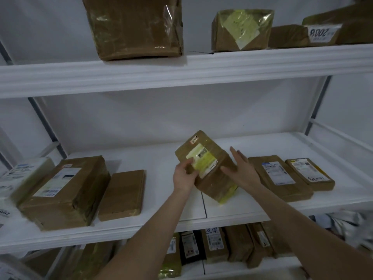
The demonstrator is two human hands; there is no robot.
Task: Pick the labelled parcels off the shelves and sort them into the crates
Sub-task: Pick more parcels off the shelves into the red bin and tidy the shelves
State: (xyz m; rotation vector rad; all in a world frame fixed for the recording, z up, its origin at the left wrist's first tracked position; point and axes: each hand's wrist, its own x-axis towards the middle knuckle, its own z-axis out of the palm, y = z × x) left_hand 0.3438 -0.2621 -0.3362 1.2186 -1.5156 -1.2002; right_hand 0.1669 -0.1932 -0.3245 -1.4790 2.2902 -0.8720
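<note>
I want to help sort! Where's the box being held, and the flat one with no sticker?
Held box [203, 159]: head view, its yellow label.
Plain box [122, 196]: head view, its bare top.

A brown cardboard parcel [214, 182] is bound in glossy clear tape and carries a yellow-green paper label. The shelf [242, 207] is smooth and white. A large box [135, 31] shines under crinkled clear film, while a flat box [123, 195] shows bare, matt cardboard.
</note>
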